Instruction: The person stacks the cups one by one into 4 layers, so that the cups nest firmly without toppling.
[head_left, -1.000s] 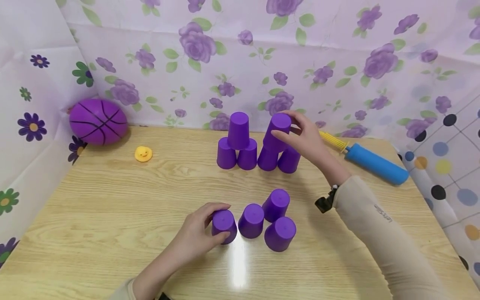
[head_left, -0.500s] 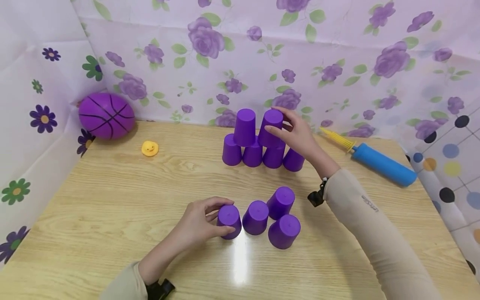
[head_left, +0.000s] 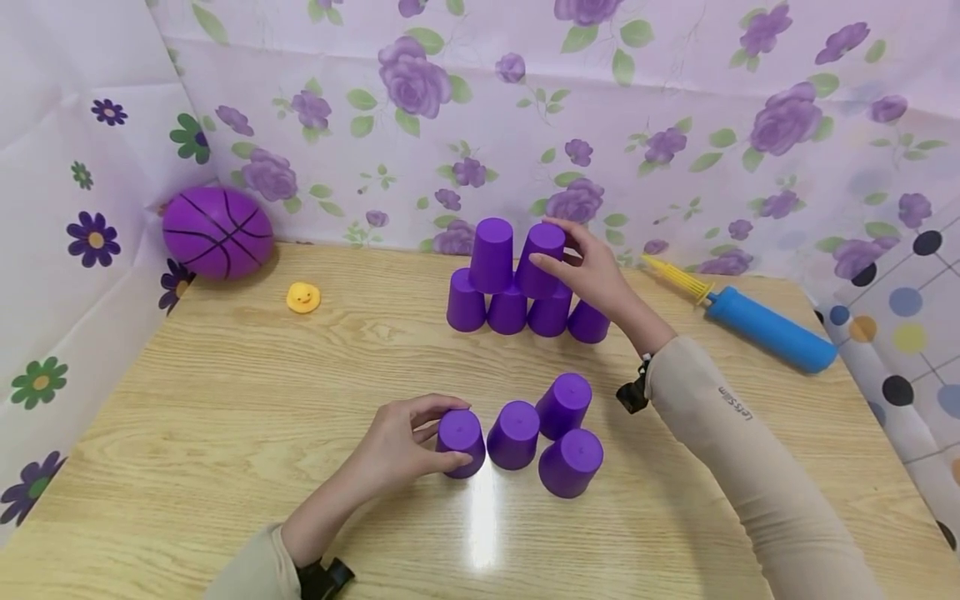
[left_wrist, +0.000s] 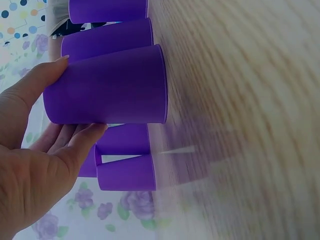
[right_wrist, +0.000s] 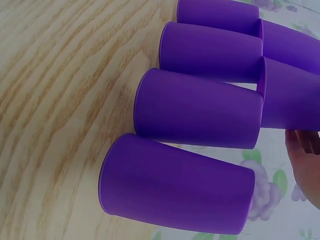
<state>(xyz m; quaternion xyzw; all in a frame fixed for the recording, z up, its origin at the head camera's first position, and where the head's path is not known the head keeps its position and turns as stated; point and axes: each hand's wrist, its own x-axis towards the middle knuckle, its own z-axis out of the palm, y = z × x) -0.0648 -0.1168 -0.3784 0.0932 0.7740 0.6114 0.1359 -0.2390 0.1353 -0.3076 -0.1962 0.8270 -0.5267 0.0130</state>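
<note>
Near the front, my left hand grips an upside-down purple cup between thumb and fingers; the left wrist view shows the same cup from the side. Farther back, my right hand pinches another upside-down purple cup. That cup sits over the two middle cups of a bottom row of several, beside a second upper cup. In the right wrist view the row's end cup has nothing on it, and only part of my right hand shows.
Three more upside-down purple cups stand right of my left hand: one close, one behind, one in front. A yellow toy duck, a purple ball and a blue hand pump lie toward the back of the wooden table.
My right hand has shifted its cup left, from over the row's right-hand pair to over the middle pair, against the other upper cup. My left hand keeps its grip. The head view has shifted slightly.
</note>
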